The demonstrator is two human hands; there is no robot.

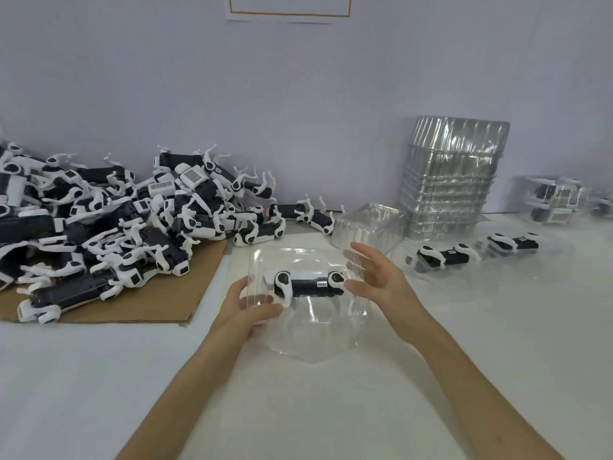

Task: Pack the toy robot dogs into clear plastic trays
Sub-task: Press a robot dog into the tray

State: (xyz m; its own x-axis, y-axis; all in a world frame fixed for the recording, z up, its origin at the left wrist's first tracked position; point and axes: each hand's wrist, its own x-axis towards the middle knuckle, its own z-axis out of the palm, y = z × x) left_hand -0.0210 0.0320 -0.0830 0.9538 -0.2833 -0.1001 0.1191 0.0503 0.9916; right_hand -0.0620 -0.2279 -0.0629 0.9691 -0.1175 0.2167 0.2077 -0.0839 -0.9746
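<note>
A toy robot dog (308, 284) lies on its side in a clear plastic tray (310, 333) at the middle of the white bench (331, 413). The left hand (247, 308) grips the tray's left edge; the right hand (378, 277) has its fingers (360, 252) spread wide at the right rim. Unpacked dogs (116, 220) are heaped far left, with stacked trays (451, 180) far right.

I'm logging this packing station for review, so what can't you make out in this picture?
All in the head view:
Label on the toy dog in the clear tray: too small to read.
Wall sign: cut off by the top edge.
Dog pile: cut off by the left edge, uncountable.
Packed trays far right: blurred.
</note>
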